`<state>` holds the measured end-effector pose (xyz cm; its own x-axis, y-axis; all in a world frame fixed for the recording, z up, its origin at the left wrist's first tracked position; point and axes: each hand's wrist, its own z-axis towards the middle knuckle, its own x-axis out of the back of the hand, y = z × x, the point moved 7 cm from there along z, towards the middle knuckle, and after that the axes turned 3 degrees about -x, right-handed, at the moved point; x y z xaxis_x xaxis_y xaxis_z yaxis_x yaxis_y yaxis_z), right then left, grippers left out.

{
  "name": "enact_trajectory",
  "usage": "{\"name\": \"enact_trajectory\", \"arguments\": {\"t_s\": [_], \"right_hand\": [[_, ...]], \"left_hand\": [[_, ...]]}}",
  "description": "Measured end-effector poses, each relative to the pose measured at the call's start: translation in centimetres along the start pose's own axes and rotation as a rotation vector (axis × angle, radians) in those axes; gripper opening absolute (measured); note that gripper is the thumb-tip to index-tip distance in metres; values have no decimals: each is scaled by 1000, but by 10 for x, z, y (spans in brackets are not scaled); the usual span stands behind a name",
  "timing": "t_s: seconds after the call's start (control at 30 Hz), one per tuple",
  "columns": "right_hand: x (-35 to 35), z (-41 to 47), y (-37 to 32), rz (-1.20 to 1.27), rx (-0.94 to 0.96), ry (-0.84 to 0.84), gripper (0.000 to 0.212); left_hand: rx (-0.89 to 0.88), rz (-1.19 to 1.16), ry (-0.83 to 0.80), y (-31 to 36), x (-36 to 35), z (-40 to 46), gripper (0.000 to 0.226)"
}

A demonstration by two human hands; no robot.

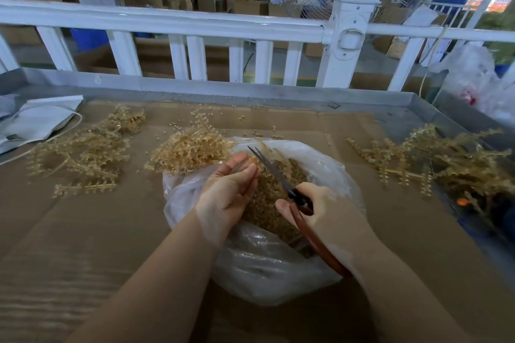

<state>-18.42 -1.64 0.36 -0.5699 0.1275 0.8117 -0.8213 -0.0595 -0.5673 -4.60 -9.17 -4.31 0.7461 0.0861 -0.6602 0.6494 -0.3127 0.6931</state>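
Scissors [274, 171]: centre of the frame, over the open bag; blades slightly parted, tips toward the upper left, just beside the left fingertips.
Right hand [326, 211]: fingers curled round the reddish-brown handles.
Left hand [228, 189]: palm up, thumb and gently bent fingers holding a thin plastic stem [242, 166].
Bag [264, 267]: clear plastic, lower centre, holding small tan pieces [273, 203].
Branches [83, 147]: tan heaps at left, centre and right, on cardboard [83, 231].
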Motion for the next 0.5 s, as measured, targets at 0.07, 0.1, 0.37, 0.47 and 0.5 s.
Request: {"name": "enact_trajectory", "arguments": {"t_s": [0.07,0.1,0.37,0.47,0.5], "right_hand": [[1,-3,-2,-77,8,33,28],[2,-4,-3,-111,14,51,29],[3,-9,-5,-241,52,124,39],[0,-9,-5,-232,56,108,39],[-1,-9,-6,-232,59,107,39]], "left_hand": [[-12,11,5,0,1,-1,29],[-18,14,8,0,1,-1,29],[-28,0,23,1,1,-4,28],[-38,-6,18,2,-1,-5,27],[-47,-3,18,2,-2,-5,27]]}}
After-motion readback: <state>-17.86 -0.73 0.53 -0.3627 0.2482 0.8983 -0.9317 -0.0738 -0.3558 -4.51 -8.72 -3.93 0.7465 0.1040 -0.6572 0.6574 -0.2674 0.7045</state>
